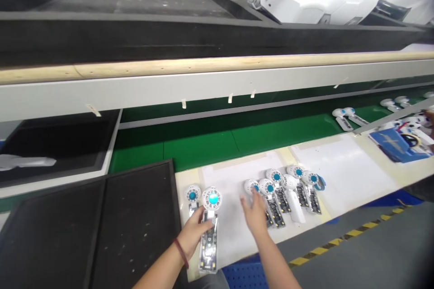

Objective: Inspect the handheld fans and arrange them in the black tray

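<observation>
White fan unit (209,244) is being pinched by fingers of the left hand (192,230), while the right hand (256,214), fingers spread, is partly covering clustered fans (281,198).

Workshop interior. Upper half of frame: long shelf, pale grey beam (152,92) with a wooden strip (203,65) above it, black-walled tray (135,36) on top. Small white tape tabs (183,104) along beam's lower edge. Green belt surface (203,144) runs under the shelf, centre to right, shaded toward its far side. White-topped worktable (342,167) from centre to right, glossy with glare at right. Black divided tray (139,230) fills lower left, another black tray (68,140) at mid left. Grey floor (366,262) lower right, yellow-black striped tape (356,233) crossing diagonally. Blue perforated crate (246,276) bottom centre, partly hidden
</observation>
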`<state>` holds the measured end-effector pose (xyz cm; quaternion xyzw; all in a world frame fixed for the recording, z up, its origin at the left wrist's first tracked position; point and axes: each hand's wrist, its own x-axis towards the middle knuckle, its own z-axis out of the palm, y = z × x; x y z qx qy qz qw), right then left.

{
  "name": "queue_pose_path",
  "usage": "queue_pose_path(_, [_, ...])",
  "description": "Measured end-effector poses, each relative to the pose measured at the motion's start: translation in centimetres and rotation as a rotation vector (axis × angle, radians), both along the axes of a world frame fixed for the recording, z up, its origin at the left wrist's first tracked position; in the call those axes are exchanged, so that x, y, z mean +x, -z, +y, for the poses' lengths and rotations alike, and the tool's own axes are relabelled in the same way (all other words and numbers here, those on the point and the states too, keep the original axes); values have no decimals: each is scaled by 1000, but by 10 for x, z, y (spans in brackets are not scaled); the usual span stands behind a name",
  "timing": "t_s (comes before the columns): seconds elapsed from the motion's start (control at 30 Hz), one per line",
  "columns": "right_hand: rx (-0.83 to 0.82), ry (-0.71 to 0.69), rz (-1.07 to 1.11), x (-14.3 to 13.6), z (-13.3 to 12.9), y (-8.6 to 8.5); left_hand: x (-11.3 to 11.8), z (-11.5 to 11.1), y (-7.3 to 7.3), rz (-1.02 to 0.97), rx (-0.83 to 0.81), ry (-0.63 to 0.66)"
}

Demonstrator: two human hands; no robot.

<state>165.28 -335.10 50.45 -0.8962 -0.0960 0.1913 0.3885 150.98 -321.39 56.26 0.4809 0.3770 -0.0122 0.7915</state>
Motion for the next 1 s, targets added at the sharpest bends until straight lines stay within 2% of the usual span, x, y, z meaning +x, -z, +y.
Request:
queue_pose_path(0.1, [-130,11,-78,28,-30,26,-11,7,-33,-1,-185,-79])
queue_pose_path(0.2, [-153,-71,-100,38,-37,45,-15,10,-70,-91,-375,-204])
queue_pose_path(0.3, [-117,-138,-62,34,-27,51,-13,11,-100,-153,-450,-270])
queue_pose_path(0.4, [-27,-169,34,25,-17,46,-9,14,-121,-161,-474,-309])
queue_pose_path(0.47, [56,-179,142,19,-14,33,-9,18,-131,-170,-451,-362])
queue_pose_path(0.53, [152,-190,280,11,-13,13,-10,23,-138,-175,-397,-415])
queue_pose_path(0.67, [359,-165,554,-18,-2,-47,-20,34,-147,-133,-343,-444])
queue_pose_path(0.8, [666,50,938,-57,29,-109,-34,45,-152,-109,-346,-452])
queue_pose_path(0.9, [711,206,962,-85,57,-140,-45,53,-156,-129,-357,-442])
queue_pose_path(1.0, [737,236,914,-108,79,-157,-57,61,-160,-161,-351,-457])
